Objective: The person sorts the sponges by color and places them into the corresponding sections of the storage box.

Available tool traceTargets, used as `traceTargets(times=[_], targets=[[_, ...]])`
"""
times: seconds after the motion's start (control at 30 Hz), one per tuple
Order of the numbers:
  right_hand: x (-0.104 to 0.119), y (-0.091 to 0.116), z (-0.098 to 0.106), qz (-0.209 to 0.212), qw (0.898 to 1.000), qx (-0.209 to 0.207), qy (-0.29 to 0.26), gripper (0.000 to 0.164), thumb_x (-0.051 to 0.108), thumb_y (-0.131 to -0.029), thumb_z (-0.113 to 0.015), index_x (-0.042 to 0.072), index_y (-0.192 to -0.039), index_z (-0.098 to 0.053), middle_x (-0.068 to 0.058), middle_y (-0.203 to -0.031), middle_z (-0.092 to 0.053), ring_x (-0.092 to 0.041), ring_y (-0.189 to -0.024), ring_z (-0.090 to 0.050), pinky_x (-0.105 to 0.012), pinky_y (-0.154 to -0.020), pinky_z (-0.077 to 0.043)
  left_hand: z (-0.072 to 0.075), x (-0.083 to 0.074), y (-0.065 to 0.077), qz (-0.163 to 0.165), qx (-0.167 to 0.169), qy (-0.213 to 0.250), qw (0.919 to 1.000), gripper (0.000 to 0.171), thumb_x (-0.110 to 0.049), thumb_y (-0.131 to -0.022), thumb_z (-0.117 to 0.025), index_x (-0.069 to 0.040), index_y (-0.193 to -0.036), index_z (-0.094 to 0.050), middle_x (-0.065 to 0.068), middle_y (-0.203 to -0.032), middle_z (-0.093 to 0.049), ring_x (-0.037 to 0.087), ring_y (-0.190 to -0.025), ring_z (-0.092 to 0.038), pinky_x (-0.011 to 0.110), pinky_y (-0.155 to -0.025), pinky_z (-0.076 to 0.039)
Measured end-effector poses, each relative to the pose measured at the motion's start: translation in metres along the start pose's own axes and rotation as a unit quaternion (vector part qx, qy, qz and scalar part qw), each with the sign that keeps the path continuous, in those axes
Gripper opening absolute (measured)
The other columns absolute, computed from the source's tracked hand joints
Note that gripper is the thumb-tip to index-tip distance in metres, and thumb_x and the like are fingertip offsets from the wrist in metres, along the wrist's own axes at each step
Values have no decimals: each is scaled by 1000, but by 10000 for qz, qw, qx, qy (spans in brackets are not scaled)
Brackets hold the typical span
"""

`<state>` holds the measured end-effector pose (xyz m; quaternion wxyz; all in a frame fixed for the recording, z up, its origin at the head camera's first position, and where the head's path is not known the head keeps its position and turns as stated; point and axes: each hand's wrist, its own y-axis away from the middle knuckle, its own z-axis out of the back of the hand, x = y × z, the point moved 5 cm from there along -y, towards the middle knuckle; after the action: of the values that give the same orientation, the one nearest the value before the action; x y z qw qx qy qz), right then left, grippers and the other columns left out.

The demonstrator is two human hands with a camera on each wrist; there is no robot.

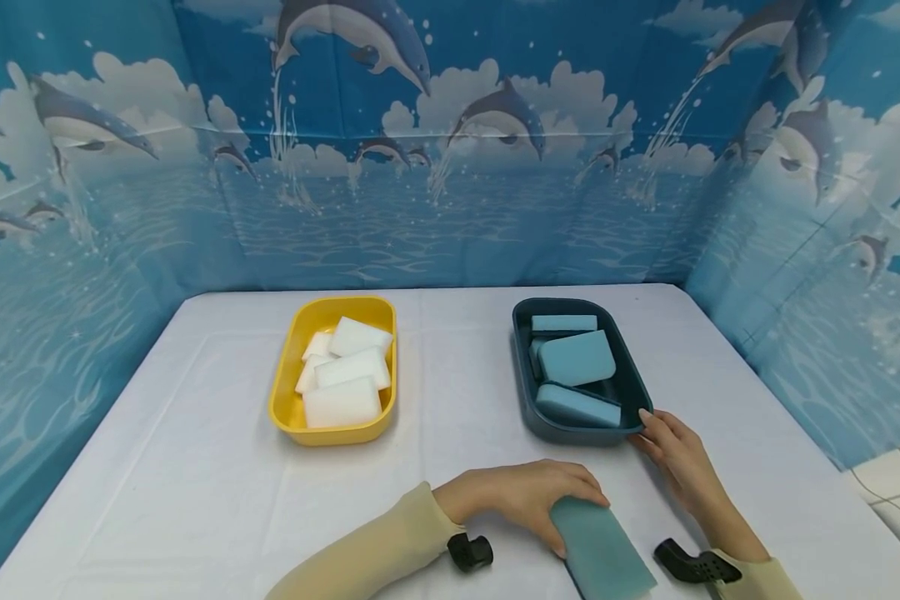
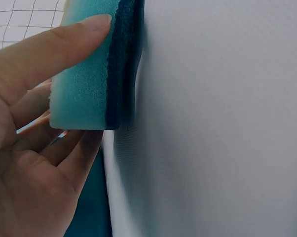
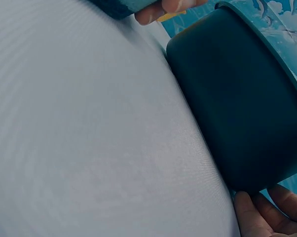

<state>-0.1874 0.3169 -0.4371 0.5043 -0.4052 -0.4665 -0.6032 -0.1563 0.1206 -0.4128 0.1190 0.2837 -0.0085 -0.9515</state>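
Observation:
My left hand point(image 1: 528, 496) grips a teal sponge point(image 1: 607, 550) low over the front of the table, thumb on one side and fingers on the other. In the left wrist view, the sponge point(image 2: 84, 98) shows a darker layer facing the white cloth. At its near right corner, a dark blue plastic container point(image 1: 526, 392) is held by my right hand point(image 1: 678, 458), with fingertips at the rim. The right wrist view shows this container's outer wall point(image 3: 237, 98) and the fingers point(image 3: 281, 197) around its corner. Several teal sponges point(image 1: 576, 358) lie inside it.
A yellow container point(image 1: 279, 400) holding several white sponges point(image 1: 345, 404) stands to the left on the white-covered table point(image 1: 157, 467). Dolphin-printed curtains point(image 1: 450, 225) enclose the back and sides. Pale floor tiles point(image 1: 888, 483) show beyond the table's right edge.

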Motion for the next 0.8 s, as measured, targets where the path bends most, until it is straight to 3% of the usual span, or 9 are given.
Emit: traceTargets(times=[0.27, 0.8], targets=[[1, -1, 0, 55, 10000, -29, -77, 66, 39, -99, -39, -15, -133, -25, -22, -135, -27, 16, -89, -50, -3, -79, -48, 5, -3, 6, -19, -143, -9, 9999, 72, -27, -77, -78, -16, -139, -45, -3, -139, -47, 0, -124, -44, 6, -104, -30], [0, -1, 0, -109, 9999, 26, -75, 68, 40, -99, -39, -14, -137, -22, -22, -138, -26, 16, -89, -50, -3, -79, -49, 20, -7, 13, -53, -527, -27, 9986, 72, -30, -76, -78, -16, -139, -46, -3, -138, -47, 1, -123, -44, 5, -102, -32]])
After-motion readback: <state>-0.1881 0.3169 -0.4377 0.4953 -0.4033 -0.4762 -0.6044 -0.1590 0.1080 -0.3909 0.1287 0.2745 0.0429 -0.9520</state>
